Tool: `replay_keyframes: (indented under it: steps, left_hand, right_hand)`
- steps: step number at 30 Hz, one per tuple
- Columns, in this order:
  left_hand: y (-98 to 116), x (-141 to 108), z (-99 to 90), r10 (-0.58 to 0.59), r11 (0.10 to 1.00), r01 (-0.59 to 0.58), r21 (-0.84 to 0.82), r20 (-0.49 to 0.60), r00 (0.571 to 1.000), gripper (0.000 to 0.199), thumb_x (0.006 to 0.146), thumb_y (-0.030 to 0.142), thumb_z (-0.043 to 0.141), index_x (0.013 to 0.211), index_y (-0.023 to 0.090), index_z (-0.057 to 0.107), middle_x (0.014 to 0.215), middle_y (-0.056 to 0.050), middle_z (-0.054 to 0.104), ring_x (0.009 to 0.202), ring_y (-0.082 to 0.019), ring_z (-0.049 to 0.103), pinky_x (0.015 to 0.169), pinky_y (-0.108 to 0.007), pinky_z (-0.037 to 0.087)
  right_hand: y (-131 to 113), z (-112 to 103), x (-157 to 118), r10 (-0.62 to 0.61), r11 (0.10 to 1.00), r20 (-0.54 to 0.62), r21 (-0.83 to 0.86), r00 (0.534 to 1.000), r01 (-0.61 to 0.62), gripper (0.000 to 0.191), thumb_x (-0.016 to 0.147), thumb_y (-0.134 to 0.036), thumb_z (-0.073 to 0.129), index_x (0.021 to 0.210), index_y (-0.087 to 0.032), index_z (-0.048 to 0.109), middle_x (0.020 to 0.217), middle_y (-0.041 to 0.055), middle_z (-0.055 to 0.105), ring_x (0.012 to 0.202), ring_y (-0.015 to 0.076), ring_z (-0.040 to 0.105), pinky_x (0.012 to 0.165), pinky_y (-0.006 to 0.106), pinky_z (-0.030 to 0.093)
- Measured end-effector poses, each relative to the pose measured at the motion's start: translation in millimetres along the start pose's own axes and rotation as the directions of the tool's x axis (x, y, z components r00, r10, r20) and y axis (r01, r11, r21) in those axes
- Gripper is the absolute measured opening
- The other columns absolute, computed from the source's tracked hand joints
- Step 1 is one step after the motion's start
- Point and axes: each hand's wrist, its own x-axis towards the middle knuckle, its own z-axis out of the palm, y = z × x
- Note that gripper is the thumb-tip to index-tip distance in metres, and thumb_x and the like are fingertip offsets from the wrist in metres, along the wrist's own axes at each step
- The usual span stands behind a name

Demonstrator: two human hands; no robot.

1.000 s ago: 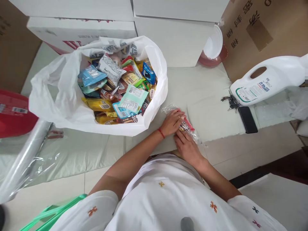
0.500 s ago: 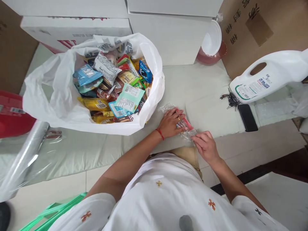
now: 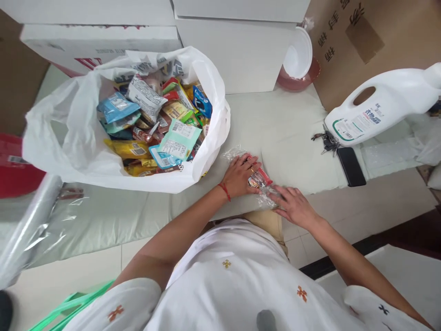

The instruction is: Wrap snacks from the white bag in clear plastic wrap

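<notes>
Red packet, loosely wrapped in clear film. Lies flat on the cloth-covered worktop, near the edge closest to the body and to the right of a white carrier bag. Partly hidden under the left hand: palm down on top of the packet, with fingers spread rather than closed round it. At that wrist, a red cord; on one finger, a ring. At the lower right end of the packet, the right hand, with fingers stretched out and thumb apart from them, touching the loose end of the film.

Inside the wide-mouthed carrier bag, a heap of small wrapped packets, among them a pale green packet on top, a blue packet and a yellow packet. Behind the bag, white boxes. Well to the right of the hands, a white jug with a printed label, with keys just beside the base and a black phone next to the keys. Farther back, a white tub at a red bowl; inside or merely against, cannot tell.
</notes>
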Motion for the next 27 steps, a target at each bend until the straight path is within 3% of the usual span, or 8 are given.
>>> replay_keyframes:
  steps: [2,5,12,15,19,21,23,27]
  left_hand:
    - [0.5,0.0,0.4,-0.004,1.000,0.004,0.005,-0.004,1.000,0.100,0.070,0.073,0.082,0.152,0.023,0.053,0.164,-0.015,0.044,0.156,-0.041,0.026,0.128,-0.059,0.014]
    - [2.0,-0.6,0.0,-0.008,1.000,0.008,0.009,-0.002,1.000,0.101,0.070,0.072,0.082,0.154,0.023,0.051,0.164,-0.015,0.042,0.157,-0.041,0.025,0.127,-0.061,0.013]
    - [13.8,-4.3,-0.3,-0.029,0.999,0.027,0.030,0.062,0.998,0.103,0.072,0.069,0.083,0.158,0.026,0.045,0.169,-0.015,0.034,0.159,-0.045,0.014,0.124,-0.073,0.001]
    - [12.6,-4.2,1.2,-0.001,1.000,0.001,-0.003,0.084,0.996,0.098,0.075,0.060,0.084,0.159,0.026,0.044,0.171,-0.014,0.030,0.160,-0.045,0.011,0.123,-0.075,-0.001]
    - [-5.2,-5.5,-0.6,0.071,0.987,-0.057,-0.152,0.088,0.994,0.098,0.076,0.043,0.082,0.161,0.021,0.039,0.172,-0.017,0.025,0.161,-0.043,0.014,0.127,-0.069,0.003]
    - [-14.7,-11.1,-2.8,0.054,0.952,-0.048,-0.303,0.012,0.998,0.099,0.080,0.037,0.075,0.165,0.017,0.028,0.171,-0.020,0.027,0.159,-0.038,0.025,0.130,-0.060,0.015]
    - [-16.2,-21.4,-3.6,-0.015,0.899,-0.053,-0.435,-0.151,0.988,0.088,0.088,0.034,0.065,0.165,0.016,0.025,0.166,-0.020,0.037,0.154,-0.034,0.037,0.127,-0.053,0.029]
    - [12.1,-47.1,6.1,-0.087,0.922,-0.126,-0.366,-0.513,0.854,0.039,0.097,0.026,0.056,0.135,0.022,0.060,0.135,-0.012,0.068,0.138,-0.028,0.054,0.117,-0.051,0.043]
  right_hand:
    - [2.1,0.9,5.0,-0.065,0.997,0.005,0.033,0.998,0.064,0.033,0.105,-0.023,0.046,0.128,-0.024,0.070,0.117,0.0127,0.072,0.093,0.0245,0.062,0.080,0.041,0.055]
    - [-1.2,-7.7,5.5,-0.083,0.980,-0.044,0.178,0.996,0.090,0.036,0.107,-0.021,0.039,0.111,-0.024,0.075,0.089,0.0075,0.070,0.078,0.0206,0.058,0.070,0.035,0.052]
    - [-9.4,-58.7,59.0,-0.164,0.951,0.059,0.273,0.985,0.143,0.029,0.106,-0.027,0.047,0.100,-0.024,0.075,0.090,0.0055,0.066,0.083,0.0195,0.053,0.076,0.034,0.045]
    - [-5.5,-52.8,94.5,-0.158,0.933,0.055,0.336,0.986,0.131,0.024,0.103,-0.024,0.050,0.099,-0.023,0.073,0.102,0.0074,0.065,0.092,0.0210,0.054,0.083,0.035,0.047]
    - [0.2,-23.9,125.1,-0.066,0.846,0.050,0.532,0.997,0.029,0.018,0.099,-0.023,0.050,0.097,-0.022,0.067,0.102,0.0066,0.060,0.092,0.0195,0.058,0.080,0.032,0.048]
    - [0.1,-10.9,130.7,0.031,0.791,0.052,0.610,0.998,-0.056,0.012,0.097,-0.027,0.053,0.096,-0.022,0.064,0.097,0.0044,0.059,0.085,0.0177,0.058,0.075,0.031,0.048]
    - [-3.4,-1.1,131.5,0.155,0.743,0.047,0.653,0.987,-0.148,0.010,0.094,-0.031,0.059,0.091,-0.022,0.062,0.090,0.0018,0.056,0.076,0.0160,0.055,0.071,0.029,0.046]
    - [-15.4,10.4,127.0,0.286,0.675,0.036,0.702,0.958,-0.228,0.011,0.091,-0.031,0.062,0.085,-0.022,0.060,0.085,0.0005,0.054,0.069,0.0140,0.052,0.065,0.028,0.043]
